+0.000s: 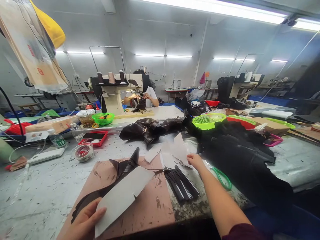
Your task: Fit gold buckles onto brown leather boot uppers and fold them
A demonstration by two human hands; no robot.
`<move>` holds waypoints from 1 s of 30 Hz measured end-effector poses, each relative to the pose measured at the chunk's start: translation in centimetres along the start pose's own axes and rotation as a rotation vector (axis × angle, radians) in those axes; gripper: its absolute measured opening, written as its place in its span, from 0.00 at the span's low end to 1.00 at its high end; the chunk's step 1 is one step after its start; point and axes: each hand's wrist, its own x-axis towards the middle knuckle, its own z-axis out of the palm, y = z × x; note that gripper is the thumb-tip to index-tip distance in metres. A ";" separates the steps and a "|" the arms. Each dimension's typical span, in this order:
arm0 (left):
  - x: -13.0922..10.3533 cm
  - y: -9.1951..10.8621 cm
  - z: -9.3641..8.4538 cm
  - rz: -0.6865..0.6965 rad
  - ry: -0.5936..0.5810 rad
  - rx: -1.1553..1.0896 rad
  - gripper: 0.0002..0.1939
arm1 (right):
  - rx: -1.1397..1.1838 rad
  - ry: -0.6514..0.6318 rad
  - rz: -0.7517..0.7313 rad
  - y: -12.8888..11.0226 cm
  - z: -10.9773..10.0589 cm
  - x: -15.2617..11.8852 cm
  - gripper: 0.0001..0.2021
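My left hand point(88, 216) grips a long white sheet point(125, 193) by its lower left end, above a pinkish-brown board point(147, 213). Dark leather pieces point(125, 166) lie on the board, partly hidden behind that sheet. My right hand point(193, 160) is closed at the right edge of several white cut pieces point(172, 151); what its fingers pinch, if anything, is too small to make out. Below these pieces rests a bundle of black strips point(182, 185). Just right of my right forearm are green handles point(223, 178).
Black material point(232, 156) covers the table's right part. Dark leather boots point(147, 128) lie behind the white pieces, beside a green basket point(208, 120). A red tray point(94, 138) and round container point(83, 152) stand left. A person's hands point(142, 96) work at a sewing machine.
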 end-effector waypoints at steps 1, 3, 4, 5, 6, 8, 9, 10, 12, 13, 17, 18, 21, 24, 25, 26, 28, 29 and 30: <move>0.1 -0.3 0.1 0.010 0.002 -0.005 0.21 | 0.015 -0.008 0.013 0.1 0.3 0.1 0.14; 0.2 -0.9 0.1 0.033 -0.005 -0.007 0.23 | 0.039 0.000 0.004 0.0 0.5 0.1 0.14; 0.4 -1.1 0.1 0.048 -0.015 -0.003 0.23 | 0.046 0.016 -0.021 -0.1 0.4 -0.1 0.15; 0.5 -1.3 0.1 0.064 -0.027 0.004 0.24 | 0.049 0.040 -0.058 -0.4 0.3 -0.5 0.14; 0.7 -1.5 0.1 0.078 -0.039 0.015 0.24 | 0.050 0.070 -0.108 -0.8 0.1 -1.1 0.14; 0.9 -1.9 0.4 0.103 -0.062 0.035 0.25 | 0.049 0.134 -0.237 -2.1 0.3 -3.2 0.13; 1.0 -2.1 0.7 0.114 -0.077 0.038 0.25 | 0.050 0.155 -0.314 -2.9 0.7 -4.7 0.14; 1.0 -2.3 1.2 0.129 -0.098 0.039 0.25 | 0.051 0.163 -0.393 -3.8 1.3 -6.6 0.15; 0.8 -2.8 2.5 0.166 -0.159 0.058 0.23 | 0.055 0.113 -0.570 -5.7 3.1 -10.8 0.19; 0.6 -3.1 3.2 0.183 -0.206 0.085 0.23 | 0.056 0.064 -0.648 -6.6 4.1 -13.0 0.19; -0.4 -4.1 4.9 0.322 -0.610 0.346 0.21 | 0.197 -0.073 -0.888 -9.0 6.8 -18.7 0.17; -0.3 -4.2 4.8 0.407 -0.664 0.405 0.19 | 0.281 -0.049 -0.819 -9.1 6.9 -19.1 0.15; 0.9 -4.8 3.6 0.647 -0.359 0.426 0.15 | 0.588 -0.056 -0.417 -8.6 6.3 -19.1 0.11; 2.8 -6.0 2.6 0.464 -0.189 0.302 0.19 | 0.889 -0.194 -0.027 -7.7 6.2 -18.8 0.16; 3.2 -6.6 2.6 0.331 -0.281 0.262 0.23 | 0.946 -0.226 0.056 -7.5 6.5 -18.9 0.18; 3.5 -7.2 2.6 0.212 -0.378 0.223 0.25 | 0.964 -0.236 0.087 -7.4 6.8 -19.1 0.20; 3.4 -8.6 2.8 0.076 -0.486 0.164 0.25 | 0.988 -0.227 0.088 -7.4 7.6 -19.6 0.21; 3.2 -9.2 2.9 0.056 -0.493 0.147 0.24 | 1.022 -0.221 0.091 -7.4 7.9 -19.9 0.21; 2.9 -9.8 3.0 0.050 -0.488 0.135 0.23 | 1.061 -0.212 0.096 -7.5 8.2 -20.1 0.22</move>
